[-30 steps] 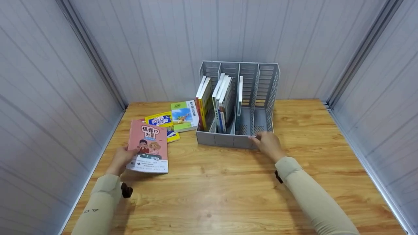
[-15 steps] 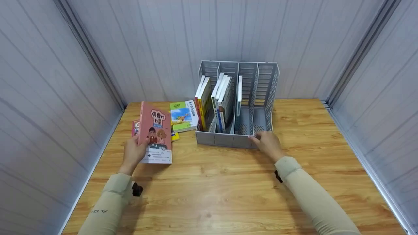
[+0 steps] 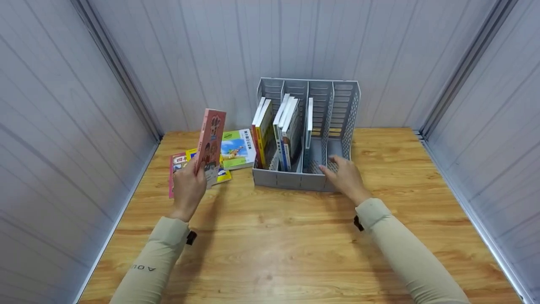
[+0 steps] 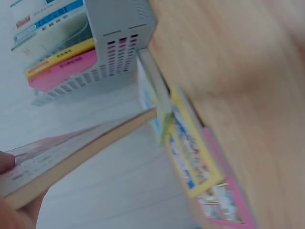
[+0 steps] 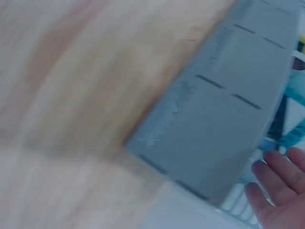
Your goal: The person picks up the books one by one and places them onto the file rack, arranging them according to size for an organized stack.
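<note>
My left hand grips a pink book by its lower part and holds it tilted upright above the table, spine showing. In the left wrist view the book appears edge-on, thumb on one cover. A grey file rack with several compartments stands against the back. Books stand in its three left compartments, among them a yellow-spined book and a thin book. Over the rack's front right edge is my right hand, holding nothing, thumb and fingers apart. The right wrist view shows its fingers extended beside the front wall.
Left of the rack lie a green-and-blue book, a yellow-and-blue book and a pink-edged book, the last two overlapping. Panel walls enclose the wooden table at the back and sides.
My left hand has lifted the pink book up and rightward, turning it from nearly flat to upright. My right hand has loosened from the rack's front edge and risen slightly.
</note>
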`<state>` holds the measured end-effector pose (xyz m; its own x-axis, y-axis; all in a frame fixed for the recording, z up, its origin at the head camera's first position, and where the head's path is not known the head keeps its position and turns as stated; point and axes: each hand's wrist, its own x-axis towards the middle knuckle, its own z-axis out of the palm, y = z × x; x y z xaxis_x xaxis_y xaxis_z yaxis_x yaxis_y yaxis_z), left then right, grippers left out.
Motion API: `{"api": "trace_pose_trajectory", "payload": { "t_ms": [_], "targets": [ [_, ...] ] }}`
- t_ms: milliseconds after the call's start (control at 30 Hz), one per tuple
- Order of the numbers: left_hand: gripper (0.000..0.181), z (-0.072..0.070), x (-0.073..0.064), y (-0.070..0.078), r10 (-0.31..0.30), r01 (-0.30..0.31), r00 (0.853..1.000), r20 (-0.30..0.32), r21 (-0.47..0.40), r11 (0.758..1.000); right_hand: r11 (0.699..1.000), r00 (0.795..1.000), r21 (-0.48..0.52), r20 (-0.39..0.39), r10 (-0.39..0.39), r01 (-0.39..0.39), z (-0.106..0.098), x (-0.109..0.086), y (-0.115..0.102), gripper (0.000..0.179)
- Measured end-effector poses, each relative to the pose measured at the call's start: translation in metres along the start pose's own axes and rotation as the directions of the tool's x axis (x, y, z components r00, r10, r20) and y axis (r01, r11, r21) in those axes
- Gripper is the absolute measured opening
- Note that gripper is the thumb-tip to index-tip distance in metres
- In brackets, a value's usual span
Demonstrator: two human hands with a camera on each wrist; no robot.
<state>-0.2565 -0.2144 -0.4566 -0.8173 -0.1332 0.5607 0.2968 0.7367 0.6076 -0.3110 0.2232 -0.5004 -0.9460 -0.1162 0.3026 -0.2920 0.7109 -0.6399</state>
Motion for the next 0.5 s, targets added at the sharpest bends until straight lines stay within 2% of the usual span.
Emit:
{"api": "trace_pose_trajectory", "payload": {
  "t_ms": [133, 200, 267, 300, 367, 500],
  "targets": [
    [0.033, 0.003, 0.001, 0.015, 0.135, -0.134, 0.991, -0.024, 0.032, 0.99, 0.992, 0.996, 0.11, -0.082, -0.046, 0.054, -0.006, 0.0, -0.02, 0.058],
    [0.032, 0.004, 0.002, 0.023, 0.21, -0.208, 0.977, -0.033, 0.051, 0.977, 0.981, 0.992, 0.176, -0.109, -0.059, 0.078, -0.009, 0.0, -0.032, 0.06],
    [0.033, 0.006, 0.002, 0.031, 0.294, -0.29, 0.955, -0.042, 0.085, 0.953, 0.964, 0.991, 0.249, -0.119, -0.064, 0.092, -0.013, -0.002, -0.044, 0.062],
    [0.034, 0.007, 0.001, 0.035, 0.336, -0.331, 0.941, -0.045, 0.103, 0.938, 0.954, 0.991, 0.284, -0.116, -0.063, 0.094, -0.015, -0.003, -0.05, 0.064],
    [0.035, 0.009, 0.002, 0.042, 0.426, -0.413, 0.903, -0.055, 0.156, 0.897, 0.933, 0.994, 0.35, -0.096, -0.054, 0.084, -0.018, -0.005, -0.061, 0.067],
    [0.035, 0.015, 0.002, 0.055, 0.583, -0.545, 0.809, -0.077, 0.271, 0.793, 0.862, 0.998, 0.503, -0.039, -0.043, 0.057, -0.022, -0.011, -0.084, 0.068]
  ]
}}
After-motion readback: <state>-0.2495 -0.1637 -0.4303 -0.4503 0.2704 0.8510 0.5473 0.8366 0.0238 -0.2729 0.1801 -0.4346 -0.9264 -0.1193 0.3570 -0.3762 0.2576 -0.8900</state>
